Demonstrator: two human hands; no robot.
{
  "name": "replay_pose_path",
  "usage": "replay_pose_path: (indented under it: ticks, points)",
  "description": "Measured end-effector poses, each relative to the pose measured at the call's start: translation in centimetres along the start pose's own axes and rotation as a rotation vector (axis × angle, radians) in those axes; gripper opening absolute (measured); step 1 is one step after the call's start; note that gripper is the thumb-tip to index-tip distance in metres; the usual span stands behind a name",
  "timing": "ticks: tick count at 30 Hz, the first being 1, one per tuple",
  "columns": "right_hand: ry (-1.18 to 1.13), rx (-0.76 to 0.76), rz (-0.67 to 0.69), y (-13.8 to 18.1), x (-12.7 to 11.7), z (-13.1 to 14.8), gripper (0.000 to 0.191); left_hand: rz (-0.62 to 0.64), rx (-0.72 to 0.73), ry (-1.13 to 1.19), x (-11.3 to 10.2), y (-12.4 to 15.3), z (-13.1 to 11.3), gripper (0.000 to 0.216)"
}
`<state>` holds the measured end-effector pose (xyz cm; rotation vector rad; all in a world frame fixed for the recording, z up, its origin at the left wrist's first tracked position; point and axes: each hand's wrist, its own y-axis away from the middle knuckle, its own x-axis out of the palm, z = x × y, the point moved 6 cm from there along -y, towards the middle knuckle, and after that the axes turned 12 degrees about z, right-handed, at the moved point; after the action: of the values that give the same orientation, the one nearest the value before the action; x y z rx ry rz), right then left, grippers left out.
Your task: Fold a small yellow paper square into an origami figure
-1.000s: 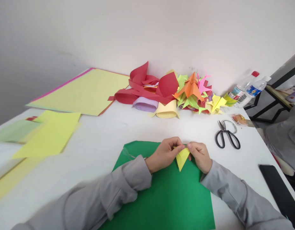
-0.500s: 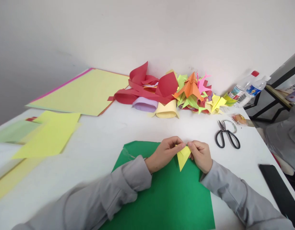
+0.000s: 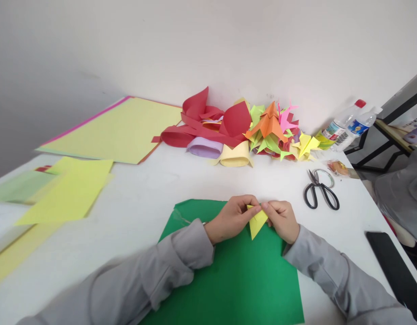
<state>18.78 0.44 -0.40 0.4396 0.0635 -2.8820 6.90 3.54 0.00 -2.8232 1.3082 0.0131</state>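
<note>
A small folded yellow paper piece (image 3: 256, 222), pointed at the bottom, is pinched between both my hands over a green paper sheet (image 3: 235, 275) on the white table (image 3: 154, 189). My left hand (image 3: 230, 218) grips its upper left edge with closed fingers. My right hand (image 3: 283, 220) pinches its upper right corner, thumb and forefinger pressed together. Both forearms wear grey sleeves.
A pile of folded coloured paper shapes (image 3: 272, 131) and curled red, lilac and cream paper (image 3: 208, 131) lies by the wall. Black scissors (image 3: 320, 194) and two water bottles (image 3: 350, 124) are to the right, a dark phone (image 3: 394, 266) at the right edge. Yellow sheets (image 3: 69, 189) lie to the left.
The yellow piece has tilted and shifted slightly left, and my right fingers have moved in closer to my left hand.
</note>
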Motion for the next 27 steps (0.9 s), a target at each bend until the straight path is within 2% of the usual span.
replay_pose_path:
  ticks: [5, 11, 21, 23, 27]
  points:
    - [0.022, -0.01, -0.014, -0.14, -0.13, 0.39, 0.06, -0.015, -0.001, -0.034, -0.18, 0.0, 0.07, 0.032]
    - [-0.042, 0.002, -0.061, -0.14, -0.45, 0.06, 0.06, 0.001, -0.069, 0.187, 0.26, -0.03, 0.71, 0.028]
    - [-0.068, 0.035, 0.105, -0.28, 0.38, -0.26, 0.056, 0.012, -0.077, 0.216, 0.67, -0.03, 0.44, 0.022]
    - [-0.051, 0.036, 0.09, -0.28, 0.32, -0.34, 0.056, -0.005, -0.076, 0.196, 0.62, 0.01, 0.44, 0.022]
    - [-0.056, 0.026, -0.02, -0.19, -0.3, -0.43, 0.057, -0.012, -0.062, 0.178, 0.49, 0.03, 0.51, 0.028]
